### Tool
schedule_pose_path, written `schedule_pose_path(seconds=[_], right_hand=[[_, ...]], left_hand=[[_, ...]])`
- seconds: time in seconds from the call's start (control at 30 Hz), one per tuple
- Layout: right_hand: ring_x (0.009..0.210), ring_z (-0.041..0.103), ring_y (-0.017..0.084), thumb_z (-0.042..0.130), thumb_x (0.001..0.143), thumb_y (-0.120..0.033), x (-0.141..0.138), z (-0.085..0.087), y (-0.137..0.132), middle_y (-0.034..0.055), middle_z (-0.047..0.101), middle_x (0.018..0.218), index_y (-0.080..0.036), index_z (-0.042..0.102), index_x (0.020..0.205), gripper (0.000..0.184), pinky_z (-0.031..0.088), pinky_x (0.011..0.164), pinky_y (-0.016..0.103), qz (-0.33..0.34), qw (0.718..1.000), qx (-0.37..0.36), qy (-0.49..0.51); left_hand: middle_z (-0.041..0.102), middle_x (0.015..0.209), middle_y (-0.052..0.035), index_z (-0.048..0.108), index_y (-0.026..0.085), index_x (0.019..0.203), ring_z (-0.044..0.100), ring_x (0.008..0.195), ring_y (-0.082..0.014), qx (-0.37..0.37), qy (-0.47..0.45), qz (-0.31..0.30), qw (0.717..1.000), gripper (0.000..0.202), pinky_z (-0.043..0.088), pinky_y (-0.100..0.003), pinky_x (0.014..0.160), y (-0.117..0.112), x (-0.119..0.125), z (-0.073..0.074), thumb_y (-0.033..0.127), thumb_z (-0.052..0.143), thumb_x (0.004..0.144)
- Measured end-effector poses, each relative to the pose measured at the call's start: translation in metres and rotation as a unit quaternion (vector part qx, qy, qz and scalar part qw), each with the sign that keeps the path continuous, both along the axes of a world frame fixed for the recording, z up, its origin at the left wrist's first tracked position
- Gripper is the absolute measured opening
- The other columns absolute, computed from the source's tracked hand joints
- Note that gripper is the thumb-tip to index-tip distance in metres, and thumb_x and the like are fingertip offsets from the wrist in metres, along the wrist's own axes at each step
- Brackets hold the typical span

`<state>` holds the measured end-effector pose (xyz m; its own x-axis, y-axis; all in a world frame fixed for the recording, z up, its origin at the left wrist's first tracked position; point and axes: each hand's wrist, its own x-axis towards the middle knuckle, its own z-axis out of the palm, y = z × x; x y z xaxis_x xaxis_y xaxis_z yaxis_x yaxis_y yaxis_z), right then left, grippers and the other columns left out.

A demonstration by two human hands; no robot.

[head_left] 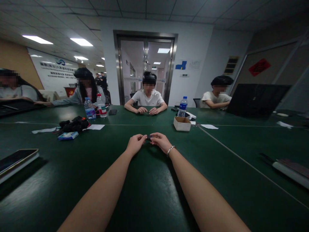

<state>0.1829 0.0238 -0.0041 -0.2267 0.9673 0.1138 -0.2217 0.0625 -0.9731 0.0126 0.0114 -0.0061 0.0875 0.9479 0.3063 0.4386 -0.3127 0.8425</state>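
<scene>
Both my forearms stretch out over the dark green table [149, 193]. My left hand [135, 143] and my right hand [160, 141] meet at the middle, fingers pinched together on a small dark object [149, 137] held between them just above the tabletop. What the object is I cannot make out. A silver bracelet [170, 150] circles my right wrist.
A small cardboard box [182, 123] and a water bottle [182, 107] stand beyond my hands. Two bottles [90, 109], black cloth [73, 124] and a blue packet [68, 135] lie far left. A phone [15, 159] lies near left. Several people sit around the table; a laptop [256, 100] is at right.
</scene>
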Motion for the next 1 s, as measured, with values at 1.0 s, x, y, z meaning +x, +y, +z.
schedule_pose_path(seconds=[1.0], right_hand=[[0.058,0.056,0.009,0.069,0.050,-0.008,0.0022,-0.0075,0.0055,-0.0002,0.061,0.078,-0.016,0.058,0.085,0.037,0.045,0.056,0.021,-0.008,0.997,0.056,-0.060]], left_hand=[[0.060,0.062,-0.0028,0.062,0.016,0.069,0.054,0.058,-0.0149,-0.010,-0.004,0.007,1.000,0.045,0.039,-0.024,0.055,0.0028,0.0014,-0.0010,0.058,0.046,0.072]])
